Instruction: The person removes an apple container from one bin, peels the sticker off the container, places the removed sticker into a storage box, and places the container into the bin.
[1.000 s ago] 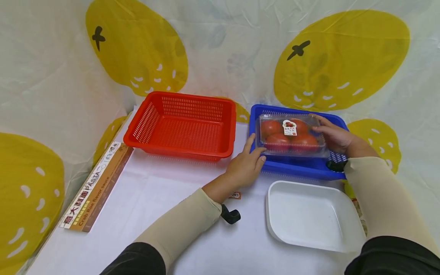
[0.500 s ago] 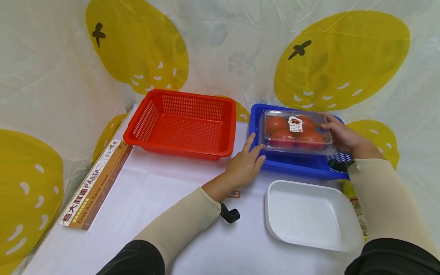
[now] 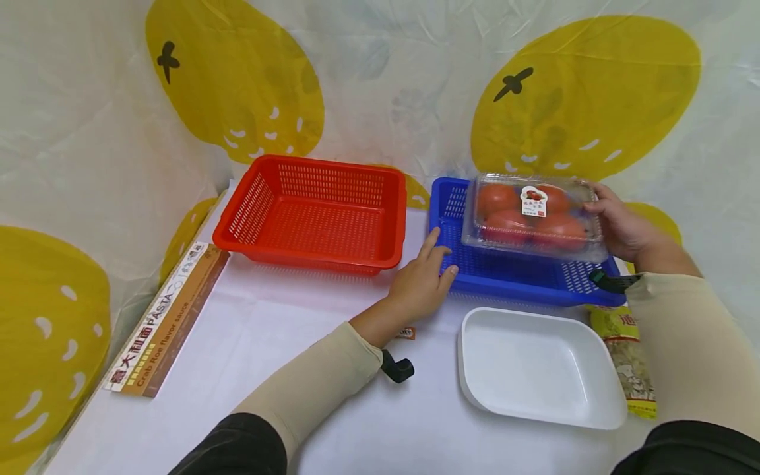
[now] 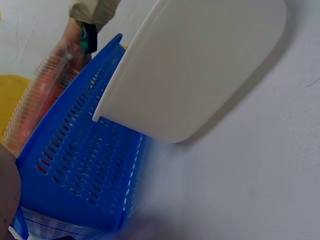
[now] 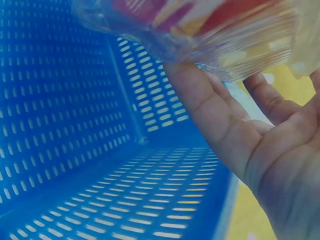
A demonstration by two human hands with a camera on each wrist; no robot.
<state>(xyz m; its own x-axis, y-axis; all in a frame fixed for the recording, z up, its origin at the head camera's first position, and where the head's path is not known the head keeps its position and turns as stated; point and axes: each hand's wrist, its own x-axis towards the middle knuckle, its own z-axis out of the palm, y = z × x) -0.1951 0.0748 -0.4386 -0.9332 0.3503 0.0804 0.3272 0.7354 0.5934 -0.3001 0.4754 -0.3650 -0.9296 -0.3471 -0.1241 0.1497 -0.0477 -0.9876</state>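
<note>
White table [image 3: 309,369], lemon-print backdrop. Right hand [image 3: 620,227] grips clear tomato pack [image 3: 534,218], long axis left-right, lid label [image 3: 533,202] unreadable, above blue basket [image 3: 510,280]. Left hand [image 3: 423,285], fingers relaxed, touches basket's corner; side box [image 3: 160,323] reads "PASTA, Crab Roe flavor sauce".

We note a counter [image 3: 267,343] covered in plain white sheeting, evenly lit, with only soft shadows. Behind it and to the left hangs a translucent white plastic backdrop [image 3: 386,79], creased throughout, printed with large yellow fruit shapes [image 3: 237,79] bearing dark stems and small white flecks. The backdrop meets the counter's far and left edges. No windows, floor or furniture are visible to us.
</note>
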